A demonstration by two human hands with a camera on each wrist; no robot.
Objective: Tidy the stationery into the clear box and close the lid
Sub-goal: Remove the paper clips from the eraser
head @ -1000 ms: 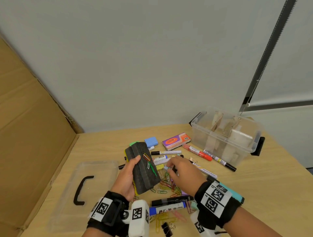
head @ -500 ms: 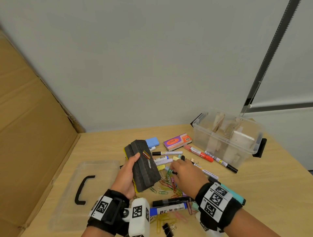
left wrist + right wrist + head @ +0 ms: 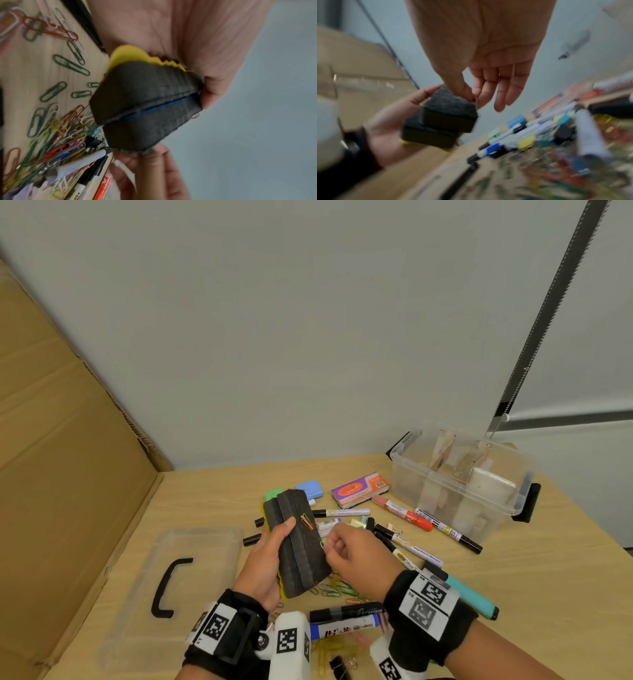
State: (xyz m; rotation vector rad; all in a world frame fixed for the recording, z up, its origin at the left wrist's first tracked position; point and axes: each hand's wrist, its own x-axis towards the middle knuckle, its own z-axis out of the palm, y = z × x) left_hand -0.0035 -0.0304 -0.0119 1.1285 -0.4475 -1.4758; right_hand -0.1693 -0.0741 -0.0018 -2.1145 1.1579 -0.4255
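My left hand grips a black felt board eraser with a yellow back, held above the table. A few coloured paper clips cling to its upper face. My right hand pinches a small paper clip with thumb and forefinger at the eraser's right edge; the right wrist view shows that pinch on the eraser, other fingers straight. The eraser fills the left wrist view. The clear box stands open at the back right, with cardboard dividers inside. Its lid lies flat at the left.
Loose paper clips lie heaped under my hands. Several markers, among them a red one and a black one, small coloured erasers and an orange-purple eraser are spread around. A cardboard sheet walls the left.
My right hand has risen from the paper clip pile to the eraser's right edge. The left hand has kept hold of the eraser, now with fewer clips on its face.
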